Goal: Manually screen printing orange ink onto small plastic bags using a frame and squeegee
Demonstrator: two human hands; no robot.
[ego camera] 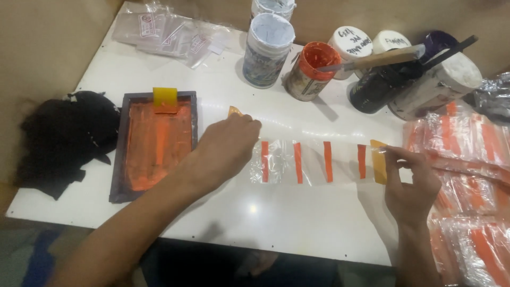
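Small screen-printing workshop. Evidence: ink-smeared printing frame (pixel 155 143) at 9 o'clock; open orange ink pot (pixel 311 70) and lidded paint tubs (pixel 267 49) at 12; stacked orange-striped clear bags (pixel 467 175) at 3; white worktable (pixel 297 223).

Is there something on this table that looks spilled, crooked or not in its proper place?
Nothing looks spilled. Two things stand out: the wooden-handled spatula lies loose across the open orange paint jar and the black jar, and the black crumpled rag hangs over the edge of the white table.
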